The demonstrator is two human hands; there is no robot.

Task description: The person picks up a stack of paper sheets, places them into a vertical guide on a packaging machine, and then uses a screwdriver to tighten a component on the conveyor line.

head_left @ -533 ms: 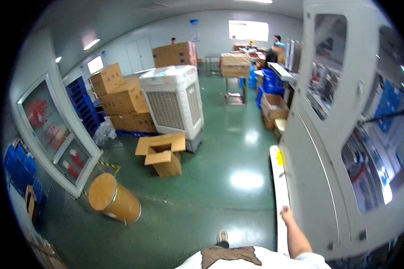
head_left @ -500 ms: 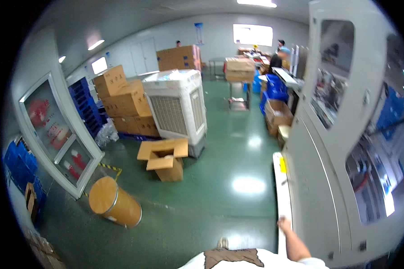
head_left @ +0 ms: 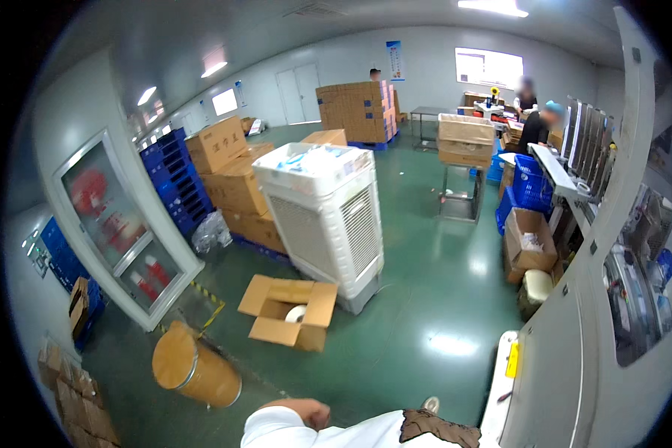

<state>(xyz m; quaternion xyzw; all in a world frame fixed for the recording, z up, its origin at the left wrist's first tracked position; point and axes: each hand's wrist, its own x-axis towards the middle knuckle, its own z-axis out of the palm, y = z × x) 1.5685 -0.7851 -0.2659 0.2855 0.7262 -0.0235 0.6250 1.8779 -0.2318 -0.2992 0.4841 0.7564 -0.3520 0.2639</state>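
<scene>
My left hand (head_left: 315,414) shows at the lower edge, in front of my white clothing. Its fingers are curled in, and I see nothing in them. Nearest to it on the green floor are an open cardboard box (head_left: 275,331) with a white roll (head_left: 296,313) inside, and a tilted-looking brown drum (head_left: 205,375) with a metal rim. Behind the box stands a white air cooler (head_left: 317,224) with plastic-wrapped stuff on its top. My right hand is out of the picture.
A pale machine cabinet (head_left: 575,358) with windows lines the right. To the left are a glazed door (head_left: 112,224), stacked blue pallets (head_left: 173,183) and cartons (head_left: 235,183). Further back stand a metal trolley (head_left: 461,203) with cartons and a person in dark clothing (head_left: 534,131).
My view has swung right and moved forward; the box, drum and air cooler sit nearer. My right hand has left the picture, and my left hand has come into it.
</scene>
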